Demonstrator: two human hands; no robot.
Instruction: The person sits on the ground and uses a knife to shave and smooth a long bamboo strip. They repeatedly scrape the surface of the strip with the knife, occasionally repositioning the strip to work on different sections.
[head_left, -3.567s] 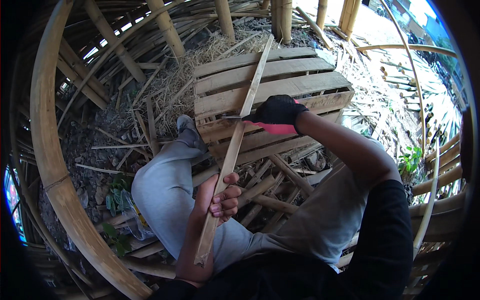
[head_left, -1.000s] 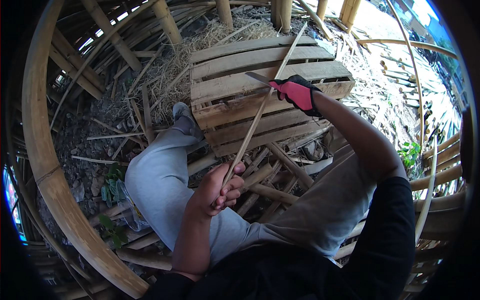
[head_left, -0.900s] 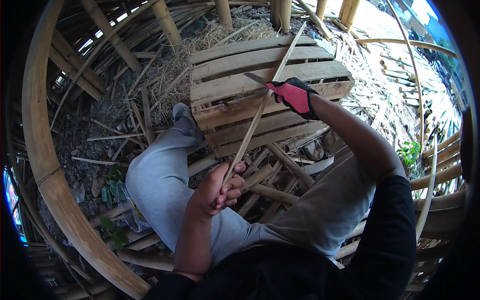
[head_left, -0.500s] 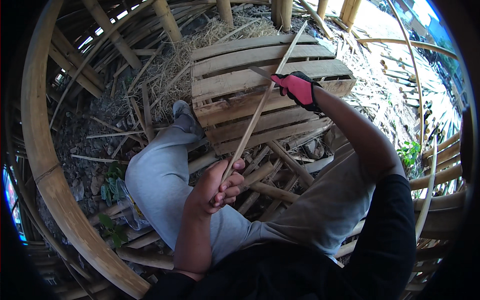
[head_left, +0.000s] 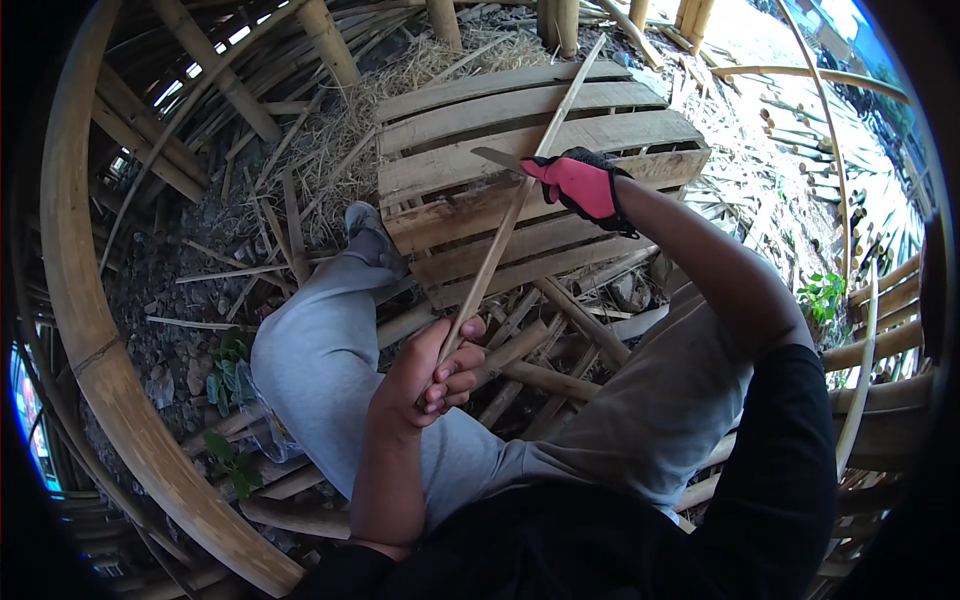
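Observation:
My bare left hand (head_left: 432,372) is wrapped round the lower end of a long, thin bamboo strip (head_left: 497,245). The strip slants up and away to the right, its far end above the wooden pallet (head_left: 430,178). My right hand (head_left: 585,188), in a pink and black glove, is closed on a knife (head_left: 495,157) whose blade points left. The blade lies against or just beside the strip, about midway along it. The glove hides the knife's handle.
A thick curved bamboo pole (head_left: 95,350) arcs down my left side. Cut bamboo pieces (head_left: 550,380) lie between my legs. Straw-like shavings (head_left: 345,165) heap beyond the pallet's left. Upright bamboo posts (head_left: 325,40) stand at the back. A leafy plant (head_left: 822,298) grows at right.
My right hand and the knife have shifted slightly left and toward me along the strip. The strip's far end has tipped a little left. My left hand keeps its grip.

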